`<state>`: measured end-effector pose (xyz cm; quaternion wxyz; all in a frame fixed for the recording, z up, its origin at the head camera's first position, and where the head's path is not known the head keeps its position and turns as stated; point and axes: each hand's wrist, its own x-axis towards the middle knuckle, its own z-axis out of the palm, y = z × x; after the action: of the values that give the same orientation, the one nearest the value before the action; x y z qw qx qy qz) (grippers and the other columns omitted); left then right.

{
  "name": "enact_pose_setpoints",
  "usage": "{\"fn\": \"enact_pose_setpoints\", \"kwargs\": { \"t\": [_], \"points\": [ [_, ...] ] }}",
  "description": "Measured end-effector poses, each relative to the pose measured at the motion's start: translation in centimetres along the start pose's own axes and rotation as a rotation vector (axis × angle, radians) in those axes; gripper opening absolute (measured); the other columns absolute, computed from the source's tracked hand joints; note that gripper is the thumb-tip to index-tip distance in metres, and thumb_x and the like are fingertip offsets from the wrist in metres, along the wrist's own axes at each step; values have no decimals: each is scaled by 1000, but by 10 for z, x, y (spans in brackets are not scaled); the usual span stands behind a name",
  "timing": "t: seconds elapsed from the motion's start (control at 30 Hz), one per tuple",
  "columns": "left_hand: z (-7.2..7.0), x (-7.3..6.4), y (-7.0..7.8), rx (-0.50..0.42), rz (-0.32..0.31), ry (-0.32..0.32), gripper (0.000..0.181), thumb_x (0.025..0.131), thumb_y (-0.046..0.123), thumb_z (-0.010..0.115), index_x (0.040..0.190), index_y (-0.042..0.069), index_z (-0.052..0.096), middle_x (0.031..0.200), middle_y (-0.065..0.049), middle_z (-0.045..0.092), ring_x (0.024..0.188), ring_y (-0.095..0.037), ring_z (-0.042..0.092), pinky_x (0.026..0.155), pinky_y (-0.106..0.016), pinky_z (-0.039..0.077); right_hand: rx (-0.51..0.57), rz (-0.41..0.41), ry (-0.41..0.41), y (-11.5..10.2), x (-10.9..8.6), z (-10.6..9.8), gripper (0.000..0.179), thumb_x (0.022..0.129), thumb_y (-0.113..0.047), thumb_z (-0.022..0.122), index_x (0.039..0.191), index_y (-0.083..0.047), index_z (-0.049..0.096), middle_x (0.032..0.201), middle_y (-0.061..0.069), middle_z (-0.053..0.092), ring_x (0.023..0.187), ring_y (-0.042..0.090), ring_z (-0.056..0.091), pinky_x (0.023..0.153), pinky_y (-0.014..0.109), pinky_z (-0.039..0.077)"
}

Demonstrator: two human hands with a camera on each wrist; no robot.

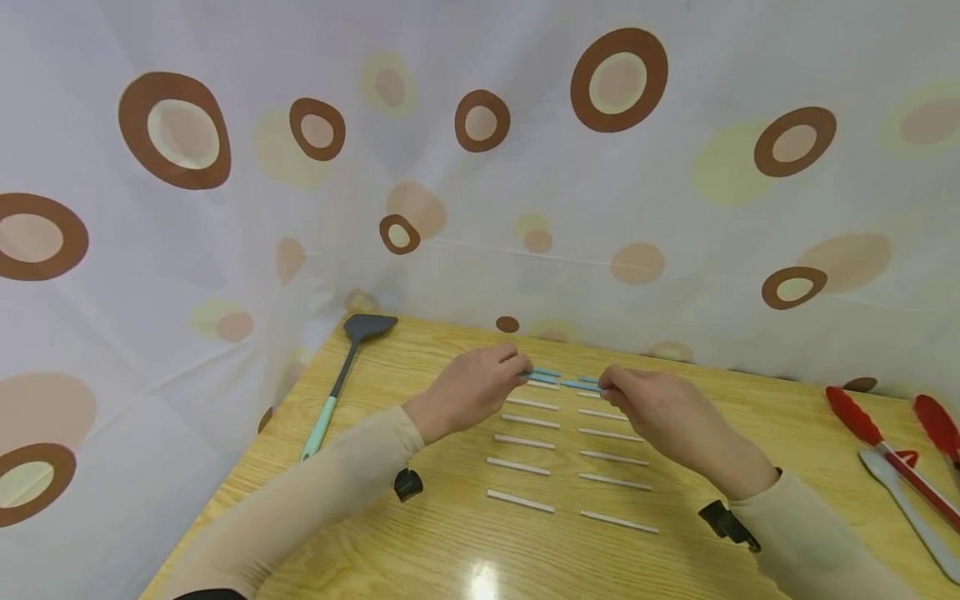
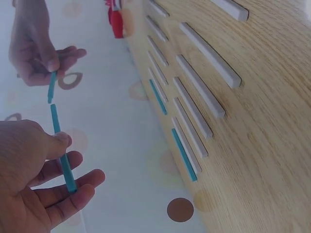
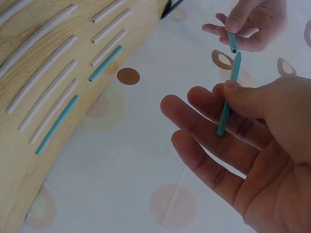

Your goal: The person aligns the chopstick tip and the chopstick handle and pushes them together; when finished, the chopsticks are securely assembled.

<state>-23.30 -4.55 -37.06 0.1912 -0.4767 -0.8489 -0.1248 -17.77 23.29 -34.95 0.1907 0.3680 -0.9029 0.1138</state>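
Between thumb and fingers, my left hand (image 1: 476, 387) pinches a slim teal-blue square stick (image 2: 66, 170). My right hand (image 1: 667, 412) pinches a matching blue stick (image 3: 235, 70). Both sticks are held up over the far part of the table, their inner ends close together; the left wrist view shows a small gap there. Two more blue sticks lie on the table, one at the far end of the left column (image 2: 184, 155) and one at the far end of the right column (image 2: 158, 97). White sticks (image 1: 521, 501) lie nearer in the same two columns, roughly parallel.
A dark-headed spatula with a mint handle (image 1: 321, 427) lies along the table's left side. At the right are red-tipped tongs (image 1: 855, 414), a grey spoon-like utensil (image 1: 907, 500) and another red-headed utensil (image 1: 937, 423). A patterned curtain (image 1: 525, 208) borders the wooden table (image 1: 420, 533).
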Motion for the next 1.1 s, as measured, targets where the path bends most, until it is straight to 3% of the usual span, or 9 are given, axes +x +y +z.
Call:
{"fn": "enact_pose_setpoints", "kwargs": {
  "t": [0.33,0.57,0.8,0.93,1.03,1.1],
  "points": [
    [1,3,3,-47,5,13,12,101,11,59,110,8,66,96,0,60,78,-10,61,69,-19,50,14,-16,2,-2,1,4,15,91,-1,69,100,-10,61,77,-10,57,53,0,37,51,24,40],
    [1,1,2,-45,-2,18,12,101,12,58,109,8,66,94,-1,58,73,-9,58,64,-20,49,4,-26,19,0,1,4,17,90,-1,70,100,-10,60,77,-10,56,54,0,37,51,24,40],
    [2,0,1,-48,4,22,10,100,10,59,109,9,65,95,-1,57,77,-9,60,66,-19,50,2,-19,-5,2,0,4,5,98,-12,63,101,-11,59,76,-10,56,52,-1,36,50,23,40],
    [4,-1,0,-60,8,32,10,100,10,59,108,9,65,94,0,58,76,-9,61,66,-19,50,-2,-20,-5,1,1,5,9,96,-8,66,101,-11,59,75,-11,54,51,-1,34,49,22,38],
    [5,-1,0,-69,18,39,9,100,10,60,108,9,65,95,0,58,74,-8,60,65,-18,49,7,-33,1,1,0,6,5,100,-15,61,101,-10,60,73,-11,53,50,-1,33,48,21,37],
    [6,-1,1,-64,30,38,9,100,10,60,108,9,64,96,0,60,73,-7,60,65,-18,49,15,-47,8,1,0,7,19,105,-26,49,100,-11,60,74,-11,54,51,-2,33,48,21,37]
  ]
}}
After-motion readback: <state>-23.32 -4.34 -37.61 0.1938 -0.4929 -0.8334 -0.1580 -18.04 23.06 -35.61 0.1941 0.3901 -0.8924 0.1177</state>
